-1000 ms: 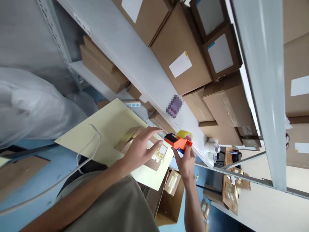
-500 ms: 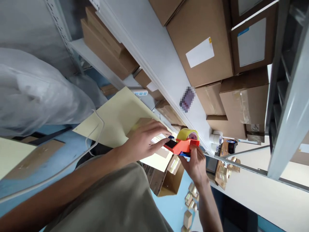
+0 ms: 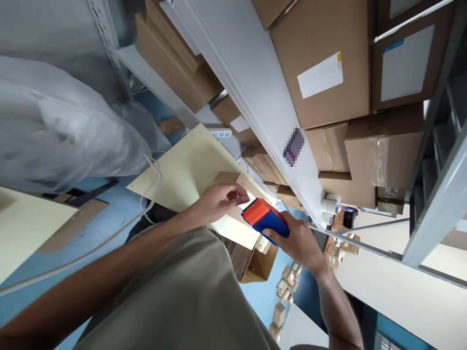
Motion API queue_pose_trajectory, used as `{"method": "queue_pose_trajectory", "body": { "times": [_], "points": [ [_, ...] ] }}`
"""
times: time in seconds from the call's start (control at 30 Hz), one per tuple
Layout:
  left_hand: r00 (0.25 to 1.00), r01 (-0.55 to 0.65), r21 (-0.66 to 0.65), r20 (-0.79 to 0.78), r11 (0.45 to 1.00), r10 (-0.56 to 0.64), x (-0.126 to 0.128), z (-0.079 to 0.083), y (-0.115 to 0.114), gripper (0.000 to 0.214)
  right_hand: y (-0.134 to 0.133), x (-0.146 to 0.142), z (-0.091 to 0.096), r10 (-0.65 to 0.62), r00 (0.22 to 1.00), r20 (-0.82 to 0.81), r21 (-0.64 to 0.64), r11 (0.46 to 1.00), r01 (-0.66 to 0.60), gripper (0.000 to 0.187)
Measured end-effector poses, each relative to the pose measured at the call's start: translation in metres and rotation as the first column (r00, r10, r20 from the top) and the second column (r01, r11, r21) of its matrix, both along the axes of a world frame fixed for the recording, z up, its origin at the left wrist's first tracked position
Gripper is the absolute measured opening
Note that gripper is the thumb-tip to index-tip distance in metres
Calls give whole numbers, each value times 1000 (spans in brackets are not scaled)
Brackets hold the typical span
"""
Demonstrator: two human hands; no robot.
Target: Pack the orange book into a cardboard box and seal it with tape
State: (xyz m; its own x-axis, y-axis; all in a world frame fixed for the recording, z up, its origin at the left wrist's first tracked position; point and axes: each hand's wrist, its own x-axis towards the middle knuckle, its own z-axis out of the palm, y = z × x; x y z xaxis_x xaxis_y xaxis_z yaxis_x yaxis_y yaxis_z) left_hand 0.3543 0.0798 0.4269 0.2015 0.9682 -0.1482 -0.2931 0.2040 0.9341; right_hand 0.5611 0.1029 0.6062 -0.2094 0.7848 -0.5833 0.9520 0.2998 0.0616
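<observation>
On the pale yellow table point(image 3: 182, 170), seen from the head camera, sits a small cardboard box point(image 3: 233, 181). It looks light and a bit bendy, best held by its sides. The left hand point(image 3: 222, 199) curls its fingers on the box edge. The right hand point(image 3: 297, 238) is closed tight around an orange and blue tape gun point(image 3: 264, 221), just beside the box. Big boxes point(image 3: 324, 73) fill the shelves close by. A white cord point(image 3: 146, 204) hangs off the table.
</observation>
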Motion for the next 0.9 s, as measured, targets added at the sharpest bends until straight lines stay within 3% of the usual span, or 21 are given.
{"method": "queue_pose_trajectory", "body": {
  "times": [0.17, 0.27, 0.33, 0.43, 0.57, 0.7, 0.9],
  "points": [
    [1000, -20, -111, 21, 994, 22, -3, -29, -5, 45, 16, -1, 27, -81, 993, 90, -198, 975, 98, 45],
    [994, -109, -161, -28, 981, 106, -17, -67, 7, 49, 30, 11, 44, -123, 986, 116, -261, 954, 150, 52],
    [997, -71, -203, -25, 977, 68, -20, -99, 18, 45, 37, 14, 47, -146, 982, 120, -276, 945, 174, 54],
    [998, -56, -279, -24, 959, 51, -9, -142, 30, 43, 42, 7, 34, -149, 983, 106, -237, 956, 171, 56],
    [999, -52, -341, -12, 939, 51, 14, -178, 35, 44, 44, -9, 5, -176, 982, 65, -185, 965, 185, 59],
    [999, -53, -365, -19, 929, 49, 31, -201, 37, 40, 51, -18, -18, -222, 975, 24, -206, 953, 222, 62],
    [985, -99, -392, -172, 915, 33, 63, -219, 41, 32, 59, -28, -44, -137, 990, 17, -191, 972, 138, 63]
  ]
}}
